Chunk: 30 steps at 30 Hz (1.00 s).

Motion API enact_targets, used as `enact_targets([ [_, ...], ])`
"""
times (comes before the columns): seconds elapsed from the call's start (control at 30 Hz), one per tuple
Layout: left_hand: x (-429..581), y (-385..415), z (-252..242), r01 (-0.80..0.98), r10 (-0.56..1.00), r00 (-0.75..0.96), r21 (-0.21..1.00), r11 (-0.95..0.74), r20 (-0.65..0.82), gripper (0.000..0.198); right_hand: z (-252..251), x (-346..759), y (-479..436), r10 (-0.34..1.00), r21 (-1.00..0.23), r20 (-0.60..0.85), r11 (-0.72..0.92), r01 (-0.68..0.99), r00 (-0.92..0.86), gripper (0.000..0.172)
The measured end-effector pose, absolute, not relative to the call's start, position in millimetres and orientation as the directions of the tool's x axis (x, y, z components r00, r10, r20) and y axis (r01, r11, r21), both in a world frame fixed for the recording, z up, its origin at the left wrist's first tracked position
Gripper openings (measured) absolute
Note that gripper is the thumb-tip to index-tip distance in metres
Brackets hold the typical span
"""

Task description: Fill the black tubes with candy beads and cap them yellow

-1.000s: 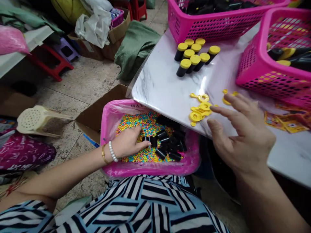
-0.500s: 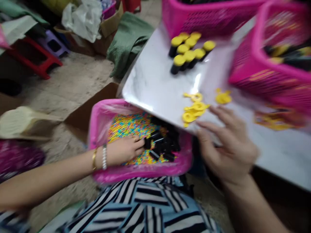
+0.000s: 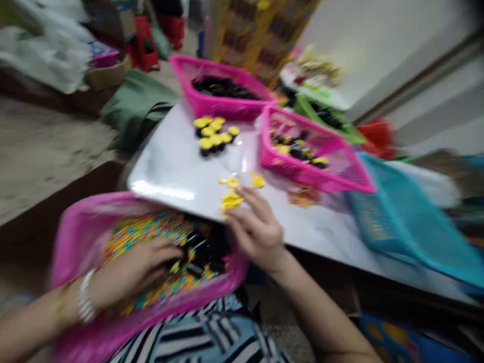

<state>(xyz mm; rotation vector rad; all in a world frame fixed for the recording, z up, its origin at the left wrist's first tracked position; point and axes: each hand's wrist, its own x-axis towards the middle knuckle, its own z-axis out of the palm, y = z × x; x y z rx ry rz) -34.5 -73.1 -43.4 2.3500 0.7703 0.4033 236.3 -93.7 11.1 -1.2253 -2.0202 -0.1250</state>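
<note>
My left hand (image 3: 145, 267), blurred by motion, is down in a pink tub (image 3: 71, 242) of small multicoloured pellets. Its fingers are curled around a small black tube at the edge of a pile of black tubes (image 3: 200, 247). My right hand (image 3: 260, 232) is over the white table's near edge. Its fingers are apart, and the fingertips touch a small heap of yellow ring-shaped pieces (image 3: 231, 200). Beyond them a group of black tubes with yellow caps (image 3: 214, 136) stands upright on the table (image 3: 166, 161).
At the table's back stands a pink basket (image 3: 227, 108) of black pieces; a second pink basket (image 3: 302, 174) to its right holds black and yellow ones. A printed wrapper (image 3: 304, 195) lies in front. A blue basket (image 3: 416, 217) is at the right, green cloth (image 3: 136, 108) left.
The view has swung up and to the right, showing more of the table and baskets. My right hand has come onto the yellow pieces. My left hand remains in the tub.
</note>
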Motion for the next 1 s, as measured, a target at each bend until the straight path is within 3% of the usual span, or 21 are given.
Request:
enact_targets([
  [0.17,-47.8,-62.7,-40.7,0.393,0.631,0.768,0.858,-0.33,-0.108,0.036,-7.9,240.3,-90.0,0.725,-0.292,0.61,0.583,0.758,-0.322,0.024],
  [0.43,-38.3,-67.3,-24.6,0.323,0.709,0.686,0.942,-0.096,-0.163,0.036,-13.1,242.9,-89.7,0.679,-0.136,0.625,0.58,0.803,-0.385,0.026],
  [0.53,-27.3,-52.5,-6.7,0.261,0.768,0.64,0.936,-0.236,0.015,0.034,-9.2,246.4,-83.0,0.689,-0.136,0.634,0.546,0.827,-0.351,0.023],
  [0.67,1.6,-17.7,7.9,0.268,0.744,0.59,0.794,-0.546,0.313,0.031,-5.6,246.5,-71.8,0.73,-0.095,0.577,0.506,0.857,-0.367,0.022],
  [0.83,30.3,11.6,-6.0,0.415,0.752,0.606,0.704,-0.576,0.258,0.038,-11.1,256.9,-52.2,0.772,-0.072,0.503,0.487,0.871,-0.39,0.024],
  [0.93,32.5,10.5,-13.7,0.42,0.744,0.594,0.67,-0.612,0.306,0.052,-11.3,268.1,-37.5,0.749,-0.072,0.519,0.518,0.852,-0.411,0.02],
  [1.0,32.1,7.4,-14.9,0.401,0.731,0.587,0.659,-0.637,0.348,0.05,-4.6,271.7,-29.7,0.726,-0.061,0.561,0.516,0.854,-0.398,0.019],
])
